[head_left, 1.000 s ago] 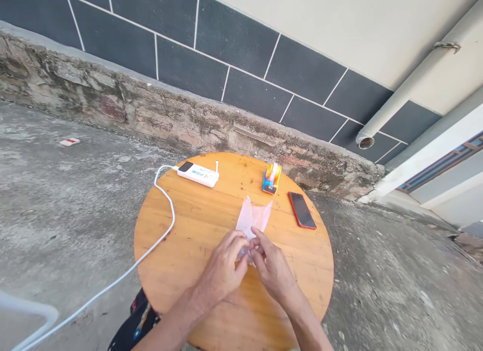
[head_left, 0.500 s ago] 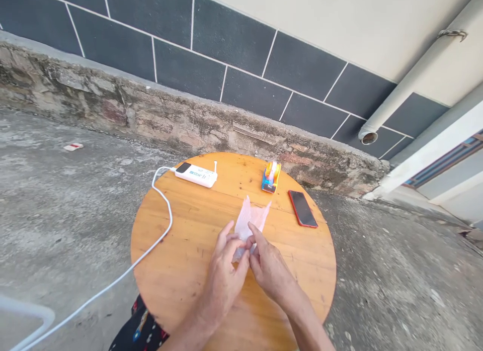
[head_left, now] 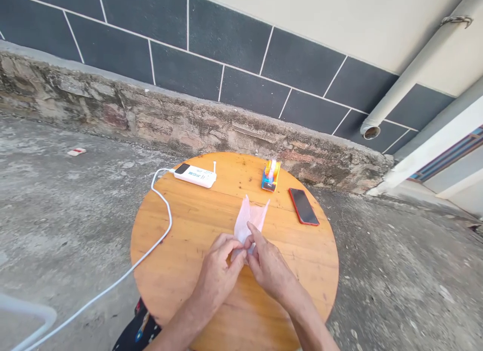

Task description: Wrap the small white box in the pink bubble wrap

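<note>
A thin, pale pink plastic bag [head_left: 249,217] lies on the round wooden table [head_left: 188,230], its two pointed upper corners facing away from me. My left hand [head_left: 221,265] pinches the near edge of the bag between thumb and fingers. Close beside it, my right hand [head_left: 267,263] also grips that near edge, with its index finger stretched forward over the plastic. The fingertips of both hands almost meet, and they hide the bag's lower end.
Behind the bag stands a small tape dispenser [head_left: 270,176] in yellow and blue. A red-edged phone [head_left: 304,206] lies at the right. At the back left is a white power bank [head_left: 195,175], its white cable [head_left: 166,225] running over the table's left edge. A stone-based wall [head_left: 181,124] rises behind.
My left hand has shifted slightly left and its fingers have curled lower, closer to the bag's near edge. My right hand and the bag are almost where they were.
</note>
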Demonstrator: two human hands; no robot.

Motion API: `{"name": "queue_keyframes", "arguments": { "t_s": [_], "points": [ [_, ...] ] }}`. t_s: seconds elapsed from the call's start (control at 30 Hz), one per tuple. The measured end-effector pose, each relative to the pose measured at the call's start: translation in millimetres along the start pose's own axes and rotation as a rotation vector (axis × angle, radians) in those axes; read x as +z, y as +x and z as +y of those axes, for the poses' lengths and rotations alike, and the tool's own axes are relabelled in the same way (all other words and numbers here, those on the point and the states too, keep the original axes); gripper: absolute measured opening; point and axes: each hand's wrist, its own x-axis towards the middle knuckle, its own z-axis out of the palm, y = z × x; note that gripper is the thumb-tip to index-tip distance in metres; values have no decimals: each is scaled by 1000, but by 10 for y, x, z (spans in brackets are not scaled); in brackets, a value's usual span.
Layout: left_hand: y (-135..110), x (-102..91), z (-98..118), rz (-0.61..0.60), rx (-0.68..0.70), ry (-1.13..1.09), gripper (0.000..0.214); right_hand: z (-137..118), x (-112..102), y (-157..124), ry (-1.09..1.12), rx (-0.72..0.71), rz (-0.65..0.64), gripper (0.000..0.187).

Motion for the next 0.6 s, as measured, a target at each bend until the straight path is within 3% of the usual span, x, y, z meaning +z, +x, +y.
{"name": "queue_keyframes", "arguments": {
  "t_s": [0.27,0.47,0.6],
  "points": [
    [147,11,86,-78,-169,179,8,61,3,-48,-34,-36,6,70],
    [175,42,61,-112,-153,298,12,103,-46,-79,12,-98,-13,69],
    [175,30,103,-93,-77,408,13,99,-188,-85,75,-47,17,51]
  ]
}}
